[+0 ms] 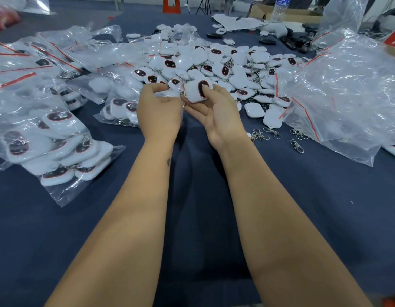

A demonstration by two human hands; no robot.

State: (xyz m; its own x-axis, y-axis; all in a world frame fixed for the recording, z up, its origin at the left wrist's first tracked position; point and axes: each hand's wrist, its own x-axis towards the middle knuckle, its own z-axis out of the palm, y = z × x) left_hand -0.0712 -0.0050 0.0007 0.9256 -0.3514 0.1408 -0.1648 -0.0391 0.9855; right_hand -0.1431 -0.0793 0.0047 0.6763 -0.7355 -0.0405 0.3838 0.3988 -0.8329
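Keychain (197, 90) R hand (220, 116), bag (170, 94) L hand (159, 114); nearside open.

Both forearms are showing bare down to the left hand (159, 111) and right hand (216, 114); a small dark mark (168, 161) is sitting near the left wrist.

I see a heap of white toys (214, 60) on the blue cloth (192, 207), filled bags (55, 147) at left, empty bags (347, 89) at right, loose clasps (297, 146) beside them, a water bottle (279, 8) far back.
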